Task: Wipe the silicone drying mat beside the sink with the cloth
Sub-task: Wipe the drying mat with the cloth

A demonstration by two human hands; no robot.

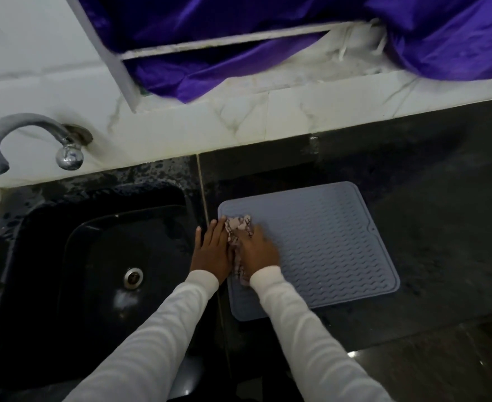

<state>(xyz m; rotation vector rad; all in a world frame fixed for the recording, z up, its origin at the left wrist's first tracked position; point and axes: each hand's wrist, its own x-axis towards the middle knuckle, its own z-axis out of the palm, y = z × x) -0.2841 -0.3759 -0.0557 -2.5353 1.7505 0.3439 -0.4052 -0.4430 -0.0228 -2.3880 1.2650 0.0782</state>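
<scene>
Pressing: right hand (258, 249) is bearing down on patterned cloth (239, 226), fingers seemingly curled into it. Left hand (211, 250) is lying flat, steadying silicone drying mat (326, 245) beside sink (100, 256). Advice: long overlapping strokes rightward.

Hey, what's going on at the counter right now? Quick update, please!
Right hand pressing the cloth onto the grey drying mat, sink-side edge. Left hand flat at the mat's edge. Nothing in the way.
</scene>
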